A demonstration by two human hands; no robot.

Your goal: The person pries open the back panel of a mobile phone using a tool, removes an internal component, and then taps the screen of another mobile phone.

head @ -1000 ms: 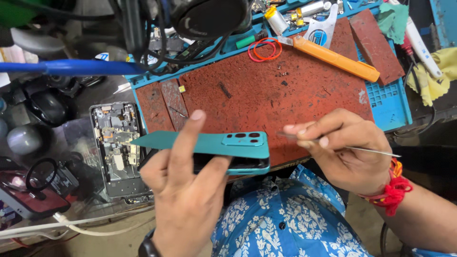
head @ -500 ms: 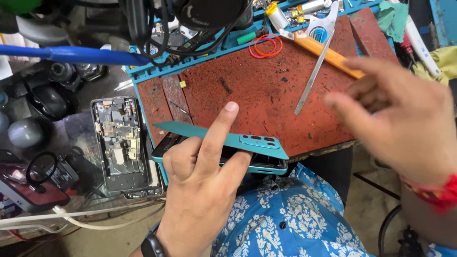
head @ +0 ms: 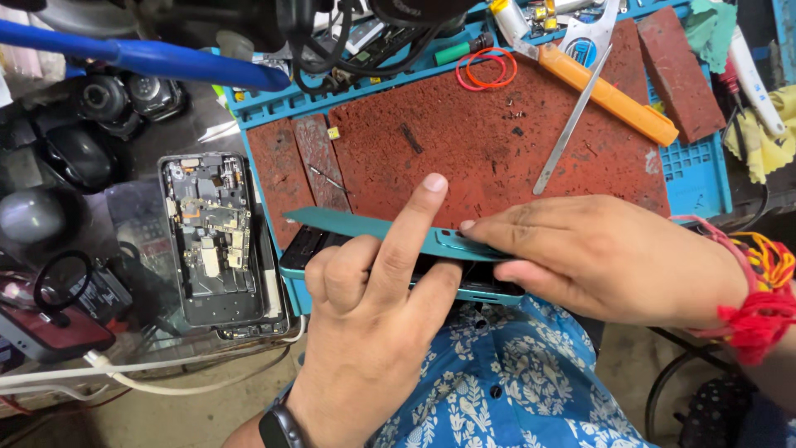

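A teal phone back cover (head: 365, 226) is lifted at an angle off a dark phone body (head: 308, 249) at the near edge of the red work mat (head: 489, 141). My left hand (head: 369, 323) holds the phone from below, its index finger stretched up across the cover. My right hand (head: 605, 257) comes in from the right and pinches the cover's camera end between fingers and thumb. A thin metal pry tool (head: 572, 112) lies loose on the mat above my right hand.
An opened phone with bare circuit boards (head: 214, 236) lies left of the mat. An orange-handled knife (head: 609, 87), red rubber bands (head: 485, 68), a blue tube (head: 141, 54), cables and dark parts crowd the back and left. My blue flowered shirt (head: 497, 390) is below.
My right hand put the thin metal tool down on the mat, then came back down and took hold of the cover's right end. The left hand stayed on the phone.
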